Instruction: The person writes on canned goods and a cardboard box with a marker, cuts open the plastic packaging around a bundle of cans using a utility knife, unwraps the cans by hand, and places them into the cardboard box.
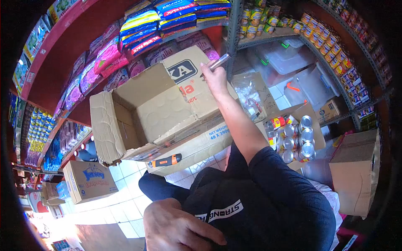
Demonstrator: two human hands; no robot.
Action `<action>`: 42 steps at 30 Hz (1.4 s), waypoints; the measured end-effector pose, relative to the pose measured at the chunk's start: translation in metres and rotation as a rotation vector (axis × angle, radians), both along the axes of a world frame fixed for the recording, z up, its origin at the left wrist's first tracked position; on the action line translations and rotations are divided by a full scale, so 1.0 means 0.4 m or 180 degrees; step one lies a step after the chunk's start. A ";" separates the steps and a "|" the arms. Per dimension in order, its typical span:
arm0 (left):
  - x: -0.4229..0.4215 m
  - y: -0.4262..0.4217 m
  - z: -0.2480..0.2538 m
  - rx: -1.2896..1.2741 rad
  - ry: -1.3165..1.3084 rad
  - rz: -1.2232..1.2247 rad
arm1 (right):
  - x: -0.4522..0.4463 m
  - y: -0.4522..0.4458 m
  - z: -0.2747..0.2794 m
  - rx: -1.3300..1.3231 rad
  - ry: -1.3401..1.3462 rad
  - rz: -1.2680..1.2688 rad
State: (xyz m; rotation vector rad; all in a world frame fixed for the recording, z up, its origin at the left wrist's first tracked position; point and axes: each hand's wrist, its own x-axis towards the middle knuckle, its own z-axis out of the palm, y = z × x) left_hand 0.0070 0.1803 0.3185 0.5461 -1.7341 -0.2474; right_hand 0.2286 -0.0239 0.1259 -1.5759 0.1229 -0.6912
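While my right hand (215, 79) pinches a silver pen (219, 62) over the flap of an open cardboard box (153, 111), my left hand (180, 228) hangs before my shirt (259, 209), fingers loosely bent and apart; whether it touches the cloth, I can't tell. The box sits tilted in front of me, reading "KA" and "NET WEIGHT", an orange-and-black cutter (166, 160) by its near side. My shirt says "STRONG"; packs (140, 29) marked "XL" and "CHAMPION" fill the shelf beyond.

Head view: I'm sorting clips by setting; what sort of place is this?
Likely a small grocery shop or its stockroom: rows of shelved cans, stacked Champion packs and a Jersey carton.
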 end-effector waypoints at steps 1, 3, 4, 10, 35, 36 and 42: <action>0.006 -0.002 0.001 0.0040 -0.0048 -0.0064 | 0.000 0.001 -0.002 -0.0004 -0.0017 -0.0007; 0.019 0.012 -0.022 0.0343 -0.0002 -0.0111 | 0.001 -0.001 0.005 0.0008 0.0000 -0.0038; 0.027 0.019 -0.035 0.0496 0.0016 -0.0140 | -0.003 0.000 0.012 0.0031 0.0049 -0.0058; -0.020 -0.033 -0.024 -0.0163 0.0455 0.0013 | -0.005 0.003 0.012 0.0079 0.0068 0.0029; 0.023 -0.016 -0.019 -0.1080 0.1170 0.1226 | 0.012 0.001 -0.009 0.0180 -0.0050 0.0216; 0.021 -0.017 -0.016 -0.1063 0.1202 0.1217 | 0.011 0.000 -0.008 0.0212 -0.0048 0.0231; 0.014 -0.014 -0.007 -0.0983 0.1380 0.1214 | 0.013 0.002 -0.007 0.0240 -0.0095 0.0291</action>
